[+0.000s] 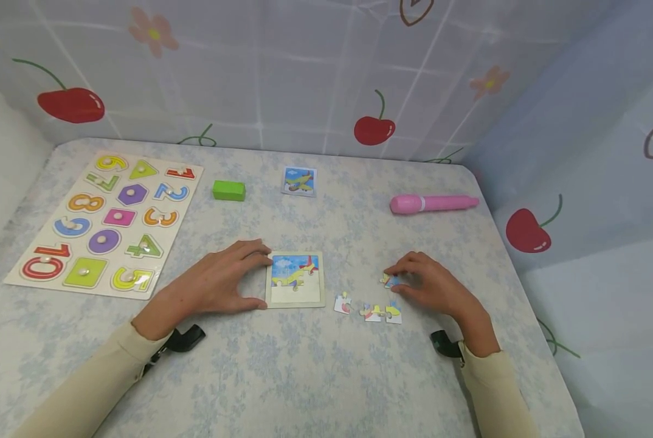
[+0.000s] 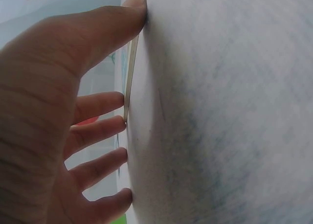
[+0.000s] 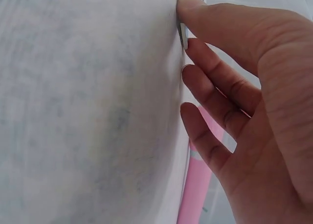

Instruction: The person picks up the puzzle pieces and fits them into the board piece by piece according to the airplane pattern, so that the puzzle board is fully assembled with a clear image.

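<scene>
A square puzzle board [image 1: 314, 295] lies on the table, its upper part filled with pieces of a yellow plane on blue sky and its lower part bare. At its left edge rests my left hand [image 1: 225, 277], thumb by the near corner and fingertips by the far one. In the left wrist view the fingers are spread, touching the board's edge and the tabletop. My right hand [image 1: 436, 289] pinches a puzzle piece [image 1: 390, 281] between thumb and index finger, low over the table. Close by lie a loose piece [image 1: 343, 303], a pale yellow-and-red piece [image 1: 371, 312] and a yellow-and-white piece [image 1: 394, 313].
Beyond the board are a small plane picture card [image 1: 299, 182] and a green block [image 1: 229, 190]. A board of numbers and shapes [image 1: 157, 237] lies at left. At far right is a pink stick-shaped object [image 1: 435, 204]. A patterned curtain [image 1: 304, 79] hangs behind the table.
</scene>
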Tool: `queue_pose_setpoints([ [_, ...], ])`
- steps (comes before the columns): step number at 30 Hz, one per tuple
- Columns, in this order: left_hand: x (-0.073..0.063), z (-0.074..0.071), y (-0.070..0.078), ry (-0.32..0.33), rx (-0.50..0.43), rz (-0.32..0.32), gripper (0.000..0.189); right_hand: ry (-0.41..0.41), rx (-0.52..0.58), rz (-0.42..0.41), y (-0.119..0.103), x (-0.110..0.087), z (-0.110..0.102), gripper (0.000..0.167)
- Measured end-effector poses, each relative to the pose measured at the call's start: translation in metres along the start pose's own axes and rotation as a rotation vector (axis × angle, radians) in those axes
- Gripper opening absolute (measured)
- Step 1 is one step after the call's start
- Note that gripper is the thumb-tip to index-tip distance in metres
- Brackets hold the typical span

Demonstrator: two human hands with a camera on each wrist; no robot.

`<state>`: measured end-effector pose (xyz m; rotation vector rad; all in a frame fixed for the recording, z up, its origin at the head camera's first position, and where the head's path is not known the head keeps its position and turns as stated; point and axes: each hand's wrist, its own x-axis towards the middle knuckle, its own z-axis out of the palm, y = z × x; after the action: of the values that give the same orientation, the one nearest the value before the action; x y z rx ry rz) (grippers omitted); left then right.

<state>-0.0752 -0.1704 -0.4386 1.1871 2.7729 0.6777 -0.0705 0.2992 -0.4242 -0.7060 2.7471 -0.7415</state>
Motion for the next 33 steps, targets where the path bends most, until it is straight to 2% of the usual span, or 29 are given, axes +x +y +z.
queue_pose_setpoints([
  [12, 0.000, -0.001, -0.001, -0.017, -0.008, -0.008, 0.080, 0.060, -0.070, -0.121, -0.018, 0.017, -0.001, 0.029],
  [21, 0.000, 0.000, -0.001, -0.014, -0.005, -0.004, 0.081, 0.029, -0.079, -0.138, -0.034, 0.034, 0.003, 0.030],
  [33, -0.001, 0.002, -0.002, 0.015, -0.004, 0.016, 0.080, 0.014, -0.140, -0.258, -0.058, 0.059, 0.012, 0.030],
])
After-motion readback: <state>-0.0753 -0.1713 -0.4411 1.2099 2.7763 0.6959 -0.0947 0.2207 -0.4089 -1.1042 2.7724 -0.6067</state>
